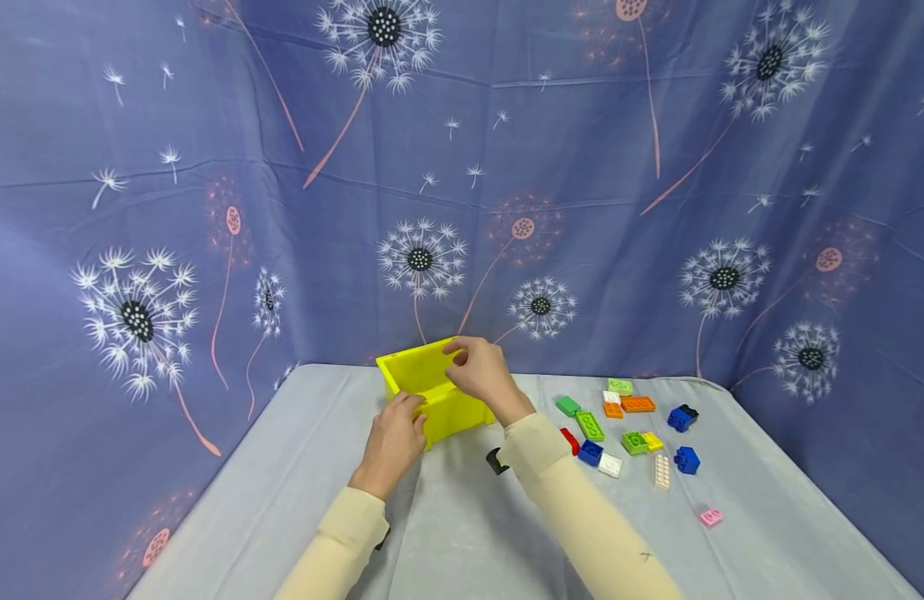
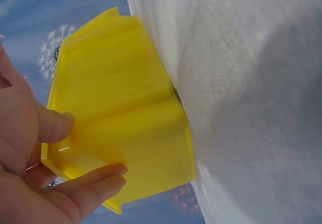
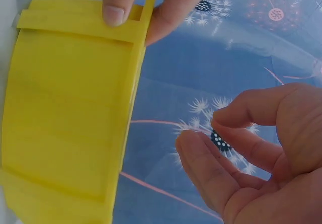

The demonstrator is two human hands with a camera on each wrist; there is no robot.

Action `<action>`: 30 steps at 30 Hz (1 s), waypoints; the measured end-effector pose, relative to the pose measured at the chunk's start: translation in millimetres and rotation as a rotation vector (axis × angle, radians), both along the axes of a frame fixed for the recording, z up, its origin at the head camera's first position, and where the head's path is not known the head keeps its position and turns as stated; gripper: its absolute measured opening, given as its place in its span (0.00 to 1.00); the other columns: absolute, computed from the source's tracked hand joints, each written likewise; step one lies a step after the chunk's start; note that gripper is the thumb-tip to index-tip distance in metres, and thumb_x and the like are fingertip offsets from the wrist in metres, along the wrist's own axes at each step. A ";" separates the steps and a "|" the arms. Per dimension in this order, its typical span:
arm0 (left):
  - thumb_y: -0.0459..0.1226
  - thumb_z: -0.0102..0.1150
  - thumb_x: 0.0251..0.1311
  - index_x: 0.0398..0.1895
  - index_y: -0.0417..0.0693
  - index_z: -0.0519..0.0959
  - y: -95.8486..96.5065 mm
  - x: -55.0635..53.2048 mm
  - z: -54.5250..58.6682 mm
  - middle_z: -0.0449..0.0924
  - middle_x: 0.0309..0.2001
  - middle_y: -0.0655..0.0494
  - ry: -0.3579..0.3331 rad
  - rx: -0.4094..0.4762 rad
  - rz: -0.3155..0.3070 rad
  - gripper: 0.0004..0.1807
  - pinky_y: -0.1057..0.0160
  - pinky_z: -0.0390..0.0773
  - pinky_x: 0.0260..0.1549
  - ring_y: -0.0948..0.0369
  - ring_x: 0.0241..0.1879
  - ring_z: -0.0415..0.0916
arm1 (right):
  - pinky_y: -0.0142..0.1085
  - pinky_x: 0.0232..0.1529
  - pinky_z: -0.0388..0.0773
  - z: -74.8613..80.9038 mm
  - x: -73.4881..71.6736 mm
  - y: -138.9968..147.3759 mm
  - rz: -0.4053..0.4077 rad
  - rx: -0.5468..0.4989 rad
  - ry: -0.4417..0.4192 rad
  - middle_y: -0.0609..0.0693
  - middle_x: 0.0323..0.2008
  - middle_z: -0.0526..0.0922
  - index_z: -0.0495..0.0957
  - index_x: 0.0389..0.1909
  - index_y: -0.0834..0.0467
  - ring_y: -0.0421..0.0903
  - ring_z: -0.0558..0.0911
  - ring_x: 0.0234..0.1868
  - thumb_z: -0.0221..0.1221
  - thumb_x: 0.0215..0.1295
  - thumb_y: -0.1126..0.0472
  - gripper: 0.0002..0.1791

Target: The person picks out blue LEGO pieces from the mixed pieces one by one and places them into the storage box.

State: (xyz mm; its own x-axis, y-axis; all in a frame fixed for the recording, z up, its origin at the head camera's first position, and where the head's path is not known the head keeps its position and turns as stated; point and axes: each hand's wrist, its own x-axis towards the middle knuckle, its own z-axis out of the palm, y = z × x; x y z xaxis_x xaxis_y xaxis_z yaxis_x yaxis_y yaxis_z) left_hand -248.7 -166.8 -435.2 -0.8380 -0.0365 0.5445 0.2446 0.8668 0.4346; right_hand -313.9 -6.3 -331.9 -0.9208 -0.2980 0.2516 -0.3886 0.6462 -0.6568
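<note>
A yellow open-topped plastic bin point(image 1: 452, 417) stands at the back of the cloth-covered table. My left hand point(image 1: 392, 442) grips its near left corner. In the left wrist view the thumb point(image 2: 58, 127) presses on the bin's outer wall. Above the bin's right part hovers my right hand point(image 1: 480, 375), fingers bent toward the thumb. A gap shows between those fingertips in the right wrist view, with nothing visible held there; that right hand point(image 3: 241, 158) is apart from the bin wall point(image 3: 65, 113). Part of the bin's floor is hidden by the hands.
Several toy building bricks lie scattered on the right, among them an orange brick point(image 1: 637, 404), a white brick point(image 1: 610, 465), a blue brick point(image 1: 686, 460) and a pink brick point(image 1: 711, 517). A small black thing point(image 1: 496, 461) shows beside the right cuff. A dandelion-patterned curtain point(image 1: 462, 208) hangs behind.
</note>
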 end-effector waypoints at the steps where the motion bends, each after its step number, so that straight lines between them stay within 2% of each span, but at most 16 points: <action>1: 0.31 0.67 0.65 0.52 0.44 0.86 0.1 0.0 0.2 0.84 0.48 0.52 0.001 0.000 -0.001 0.13 0.49 0.84 0.49 0.49 0.47 0.85 | 0.42 0.42 0.85 0.9 0.8 2.1 -0.002 0.001 0.005 0.51 0.45 0.88 0.86 0.54 0.49 0.50 0.85 0.44 0.65 0.64 0.62 0.18; 9: 0.31 0.68 0.65 0.52 0.43 0.86 -0.6 -0.2 0.3 0.84 0.48 0.52 0.000 0.004 -0.007 0.13 0.49 0.84 0.48 0.49 0.47 0.85 | 0.44 0.44 0.84 7.2 8.4 18.7 -0.031 -0.001 0.044 0.51 0.45 0.88 0.86 0.54 0.49 0.50 0.85 0.45 0.63 0.62 0.62 0.19; 21: 0.31 0.66 0.67 0.54 0.42 0.85 -2.7 -0.9 1.5 0.83 0.49 0.51 -0.013 0.015 -0.024 0.14 0.49 0.84 0.48 0.49 0.48 0.84 | 0.46 0.48 0.83 2.7 17.4 48.7 -0.040 0.007 0.072 0.52 0.48 0.88 0.86 0.54 0.48 0.48 0.84 0.47 0.62 0.62 0.63 0.20; 30: 0.31 0.66 0.66 0.54 0.43 0.85 -2.1 -0.4 0.9 0.84 0.49 0.51 -0.008 0.011 -0.021 0.14 0.49 0.84 0.49 0.49 0.48 0.84 | 0.50 0.50 0.83 -12.1 18.7 77.0 -0.034 0.079 0.064 0.56 0.52 0.87 0.84 0.60 0.50 0.52 0.85 0.51 0.61 0.62 0.62 0.23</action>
State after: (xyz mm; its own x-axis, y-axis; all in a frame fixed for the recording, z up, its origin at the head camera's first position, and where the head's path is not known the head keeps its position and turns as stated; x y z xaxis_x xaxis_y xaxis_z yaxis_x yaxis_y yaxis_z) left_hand -249.1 -168.9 -434.2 -0.8427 -0.0254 0.5378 0.2591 0.8565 0.4463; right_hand -295.2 70.7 -344.0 -0.9136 -0.2885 0.2867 -0.4051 0.7085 -0.5778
